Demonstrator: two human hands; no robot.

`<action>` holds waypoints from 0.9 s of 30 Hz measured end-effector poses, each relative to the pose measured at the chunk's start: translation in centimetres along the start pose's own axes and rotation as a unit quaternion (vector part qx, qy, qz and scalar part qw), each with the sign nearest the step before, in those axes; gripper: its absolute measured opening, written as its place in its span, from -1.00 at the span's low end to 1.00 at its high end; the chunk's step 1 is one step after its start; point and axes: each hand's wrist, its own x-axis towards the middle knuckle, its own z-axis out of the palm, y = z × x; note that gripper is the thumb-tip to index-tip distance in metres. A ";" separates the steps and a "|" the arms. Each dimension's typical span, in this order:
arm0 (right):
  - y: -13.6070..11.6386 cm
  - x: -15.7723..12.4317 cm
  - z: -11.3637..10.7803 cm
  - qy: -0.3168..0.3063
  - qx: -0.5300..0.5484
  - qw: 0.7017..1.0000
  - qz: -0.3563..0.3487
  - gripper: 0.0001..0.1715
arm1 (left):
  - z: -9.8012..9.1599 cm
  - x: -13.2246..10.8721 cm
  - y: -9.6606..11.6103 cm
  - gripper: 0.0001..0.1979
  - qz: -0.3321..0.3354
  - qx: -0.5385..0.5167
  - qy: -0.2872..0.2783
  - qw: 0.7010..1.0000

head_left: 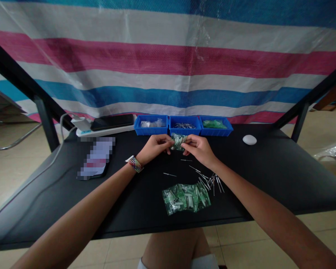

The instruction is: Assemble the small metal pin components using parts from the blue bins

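Observation:
A small clear-and-green plastic bag [178, 142] is stretched between my two hands above the middle of the black table. My left hand [157, 145] pinches its left edge, and my right hand [198, 148] pinches the right edge. What the bag holds is too small to make out. Nearer to me lie several filled green plastic bags [186, 198] with white and silvery pieces inside. Beside them is a loose pile of thin metal pins that look like blind rivets [212, 182]. Single pins [170, 174] lie apart from the pile.
Three blue bins stand in a row at the back: one with clear bags [151, 130], one with metal pins [184, 132], one with green bags [216, 132]. A power strip [109, 128] with a dark phone, a second phone [96, 158] and a white mouse [249, 140] flank them.

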 end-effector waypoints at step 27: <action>-0.7 -0.3 -0.1 0.065 -0.042 0.994 -0.080 -0.50 | -0.1 0.1 0.2 -0.61 -0.032 -0.017 0.011 0.999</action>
